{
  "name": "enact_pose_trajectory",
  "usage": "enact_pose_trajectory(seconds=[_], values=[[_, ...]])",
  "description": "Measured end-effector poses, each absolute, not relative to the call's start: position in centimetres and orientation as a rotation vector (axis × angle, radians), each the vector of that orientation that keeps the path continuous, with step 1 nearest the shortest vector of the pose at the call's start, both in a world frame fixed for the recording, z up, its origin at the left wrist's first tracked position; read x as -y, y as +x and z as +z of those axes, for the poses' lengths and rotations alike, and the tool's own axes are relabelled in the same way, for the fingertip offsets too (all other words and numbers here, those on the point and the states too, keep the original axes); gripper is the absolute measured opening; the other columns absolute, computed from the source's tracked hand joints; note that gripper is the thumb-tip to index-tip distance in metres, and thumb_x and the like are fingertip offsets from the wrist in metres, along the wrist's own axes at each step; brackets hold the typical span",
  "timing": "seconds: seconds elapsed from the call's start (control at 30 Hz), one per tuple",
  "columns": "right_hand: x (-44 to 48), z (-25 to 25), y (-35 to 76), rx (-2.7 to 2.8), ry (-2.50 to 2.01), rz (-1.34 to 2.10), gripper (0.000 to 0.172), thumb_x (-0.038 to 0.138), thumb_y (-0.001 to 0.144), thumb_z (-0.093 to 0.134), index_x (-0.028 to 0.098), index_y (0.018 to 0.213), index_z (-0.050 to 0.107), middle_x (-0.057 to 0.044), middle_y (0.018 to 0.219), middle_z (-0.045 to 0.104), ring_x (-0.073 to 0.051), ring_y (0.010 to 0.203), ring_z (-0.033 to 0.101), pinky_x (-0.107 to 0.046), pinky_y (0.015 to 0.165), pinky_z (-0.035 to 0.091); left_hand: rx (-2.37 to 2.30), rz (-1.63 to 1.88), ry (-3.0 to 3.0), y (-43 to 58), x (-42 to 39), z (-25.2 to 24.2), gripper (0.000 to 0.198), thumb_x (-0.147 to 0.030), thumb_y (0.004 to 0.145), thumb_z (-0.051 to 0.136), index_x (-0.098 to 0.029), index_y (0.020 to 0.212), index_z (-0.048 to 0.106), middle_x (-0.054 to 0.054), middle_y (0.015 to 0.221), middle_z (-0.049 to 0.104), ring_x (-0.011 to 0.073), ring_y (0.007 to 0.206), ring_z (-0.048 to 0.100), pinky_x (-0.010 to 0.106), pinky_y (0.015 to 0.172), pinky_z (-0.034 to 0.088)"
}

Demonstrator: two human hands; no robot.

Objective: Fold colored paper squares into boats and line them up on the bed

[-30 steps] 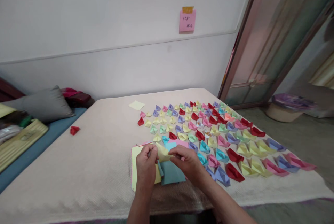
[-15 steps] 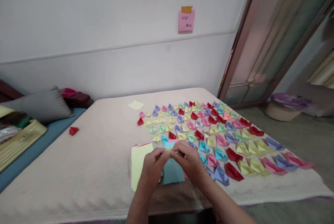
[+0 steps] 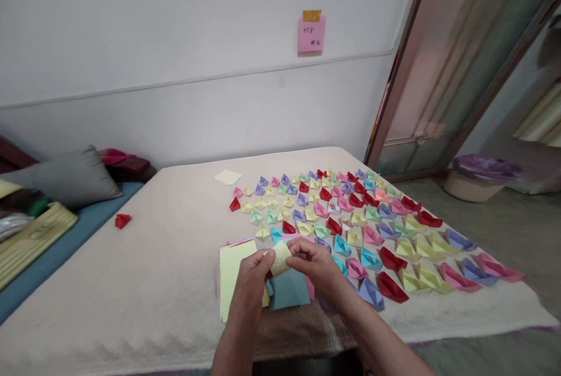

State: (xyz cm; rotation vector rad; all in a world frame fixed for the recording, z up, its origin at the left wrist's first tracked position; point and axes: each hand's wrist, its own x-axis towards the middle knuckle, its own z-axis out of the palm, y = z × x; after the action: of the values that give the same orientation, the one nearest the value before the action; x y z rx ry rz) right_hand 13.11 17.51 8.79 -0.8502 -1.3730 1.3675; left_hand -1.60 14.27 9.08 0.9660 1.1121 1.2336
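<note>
A small folded piece of pale yellow paper (image 3: 279, 258) is held between my two hands above the sheets. My left hand (image 3: 255, 273) pinches its left side with the thumb on top. On its right edge, the thumb and fingers of my right hand (image 3: 313, 262) are closed. Below lie a stack of yellow sheets (image 3: 234, 273) at the left and teal sheets (image 3: 290, 291) at the right, partly covered by my hands. Many folded paper boats (image 3: 356, 238) in several colours stand in rows beyond and to the right.
A lone red folded paper (image 3: 123, 220) lies at the left of the cloth-covered surface (image 3: 175, 259). One pale yellow sheet (image 3: 228, 176) rests near the back. A grey pillow (image 3: 81, 177) is far left; a lined bin (image 3: 475, 180) stands on the floor at right.
The yellow paper between my fingers has turned and now shows a broader face. My hands have moved slightly apart around it.
</note>
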Motion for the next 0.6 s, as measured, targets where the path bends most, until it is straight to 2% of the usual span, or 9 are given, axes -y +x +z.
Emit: enact_pose_trajectory(seconds=[0.1,0.23,0.33,0.47,0.6], values=[[-17.38,8.78,12.95,1.307,-0.945,1.405,0.013,0.025,0.065,0.067,0.018,0.060,0.057,0.005,0.053,0.049,-0.009,0.050,0.043,-0.022,0.049,0.032,-1.229,1.256,1.036,-1.78,-14.54,9.11,0.029,-0.036,0.070,0.066,-0.012,0.088,0.069,-0.004,0.056,0.049,0.0107,0.053,0.045,0.021,0.051,0.035],[-17.32,8.93,13.04,1.326,-0.998,1.426,0.012,0.024,0.065,0.064,0.018,0.061,0.054,0.006,0.048,0.051,-0.010,0.046,0.046,-0.021,0.046,0.033,-1.272,1.330,1.076,-1.98,-14.79,9.27,0.043,-0.024,0.065,0.068,-0.014,0.106,0.063,-0.009,0.051,0.040,0.0077,0.048,0.039,0.019,0.049,0.032],[-17.25,8.92,13.01,1.291,-0.981,1.461,0.013,0.026,0.067,0.062,0.019,0.065,0.052,0.007,0.046,0.049,-0.009,0.042,0.046,-0.020,0.042,0.032,-1.249,1.293,1.098,-1.91,-14.69,9.44,0.036,-0.024,0.065,0.066,-0.014,0.100,0.065,-0.007,0.050,0.047,0.0082,0.047,0.042,0.020,0.048,0.035],[-17.13,8.87,12.74,1.251,-0.954,1.482,0.016,0.030,0.070,0.063,0.020,0.069,0.051,0.009,0.044,0.048,-0.008,0.037,0.042,-0.020,0.039,0.029,-1.247,1.268,1.037,-1.68,-14.60,9.34,0.030,-0.028,0.066,0.066,-0.015,0.093,0.065,-0.002,0.060,0.062,0.0105,0.050,0.050,0.021,0.049,0.039],[-17.06,8.95,12.57,1.209,-0.958,1.481,0.017,0.031,0.070,0.064,0.019,0.068,0.052,0.009,0.044,0.046,-0.006,0.035,0.037,-0.019,0.037,0.025,-1.272,1.289,0.991,-1.38,-14.59,8.91,0.023,-0.026,0.066,0.067,-0.018,0.088,0.062,-0.005,0.054,0.058,0.0096,0.048,0.049,0.020,0.047,0.038]])
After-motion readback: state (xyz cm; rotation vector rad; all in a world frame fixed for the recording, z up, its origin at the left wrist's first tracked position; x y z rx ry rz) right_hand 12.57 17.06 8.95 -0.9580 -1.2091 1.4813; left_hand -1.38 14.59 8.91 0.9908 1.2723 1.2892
